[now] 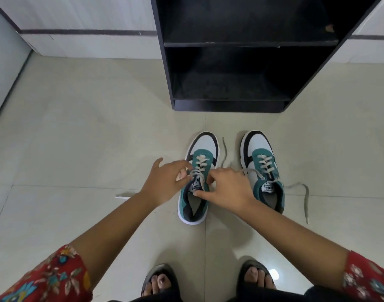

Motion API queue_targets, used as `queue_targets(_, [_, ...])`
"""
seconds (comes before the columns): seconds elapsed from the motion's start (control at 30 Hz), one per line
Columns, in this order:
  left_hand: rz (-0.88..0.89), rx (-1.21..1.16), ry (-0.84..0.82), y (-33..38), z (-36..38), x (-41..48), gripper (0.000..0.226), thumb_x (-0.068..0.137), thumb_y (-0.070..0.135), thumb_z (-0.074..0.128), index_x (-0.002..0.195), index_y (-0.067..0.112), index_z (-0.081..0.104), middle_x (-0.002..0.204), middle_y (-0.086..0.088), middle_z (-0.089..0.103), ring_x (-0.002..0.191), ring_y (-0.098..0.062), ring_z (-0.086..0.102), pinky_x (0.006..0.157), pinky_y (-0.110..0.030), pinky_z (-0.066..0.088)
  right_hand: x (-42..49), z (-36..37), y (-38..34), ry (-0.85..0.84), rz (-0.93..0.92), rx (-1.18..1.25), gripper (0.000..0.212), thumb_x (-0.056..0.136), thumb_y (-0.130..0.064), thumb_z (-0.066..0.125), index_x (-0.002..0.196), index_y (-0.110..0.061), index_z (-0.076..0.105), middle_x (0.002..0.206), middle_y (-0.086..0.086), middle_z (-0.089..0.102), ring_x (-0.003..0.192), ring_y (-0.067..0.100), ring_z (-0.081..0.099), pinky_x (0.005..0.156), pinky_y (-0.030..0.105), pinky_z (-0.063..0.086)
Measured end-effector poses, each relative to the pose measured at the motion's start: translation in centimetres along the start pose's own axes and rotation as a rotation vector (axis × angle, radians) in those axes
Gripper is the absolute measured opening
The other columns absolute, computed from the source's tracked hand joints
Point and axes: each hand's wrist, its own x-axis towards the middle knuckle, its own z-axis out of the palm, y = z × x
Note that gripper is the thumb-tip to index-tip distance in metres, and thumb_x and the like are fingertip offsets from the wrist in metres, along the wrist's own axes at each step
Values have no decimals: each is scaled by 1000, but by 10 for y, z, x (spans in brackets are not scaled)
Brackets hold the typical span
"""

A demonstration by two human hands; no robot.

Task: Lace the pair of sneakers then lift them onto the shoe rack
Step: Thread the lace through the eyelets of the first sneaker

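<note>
Both hands [199,184] pinch teal sneaker's [197,179] grey laces.

Bare floor [77,127] is lying open to the left of the sneakers [198,177]; a loose lace [305,199] is trailing across the tiles on the right; the shoe rack [230,83] is standing ahead with both shelves unoccupied, its side panels narrowing entry.

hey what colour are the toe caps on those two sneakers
White, edged in black, on both the left sneaker and the right sneaker; the head view shows them.
</note>
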Motion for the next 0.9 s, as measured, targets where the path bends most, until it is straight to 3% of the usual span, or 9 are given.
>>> queue_targets(0.13, [10,33,20,-2,0,2,16,90,32,54,102,28,65,94,9,67,95,-11,60,114,-43,17,0,1,5,-26,39,191,20,85,-40,58,80,-21,61,86,-3,68,79,17,60,62,28,39])
queue_targets(0.23, [101,175,48,-5,-5,3,17,91,29,55,98,26,70,93,8,67,90,-11,62,115,-43,16,2,-11,14,-60,110,294,23,87,-32,58,65,-27,49,69,-10,59,69,13,57,61,29,41])
queue_targets(0.33, [168,260,93,-11,-7,0,16,90,26,57,95,26,72,91,7,68,81,-13,64,114,-43,19,6,-21,27,-75,190,229,24,85,-30,57,63,-29,47,72,-11,58,75,16,59,64,31,46])
queue_targets(0.47, [160,291,109,-16,-1,-2,15,91,27,56,92,27,72,91,9,69,81,-12,65,112,-44,23,7,-17,35,-160,231,146,25,83,-29,56,61,-28,44,82,-5,62,81,20,60,64,30,42])
queue_targets(0.77, [71,262,81,-23,5,-5,21,92,34,52,97,26,70,95,11,69,90,-11,63,112,-39,22,5,-5,44,-206,222,151,28,82,-30,59,59,-28,43,72,-4,56,76,21,56,68,31,43])
queue_targets(0.9, [11,21,-29,-27,7,-7,15,93,32,49,91,29,64,97,12,65,92,-8,60,110,-42,28,6,-5,48,-164,186,222,22,87,-29,57,68,-20,51,71,-2,59,75,22,59,69,33,46])
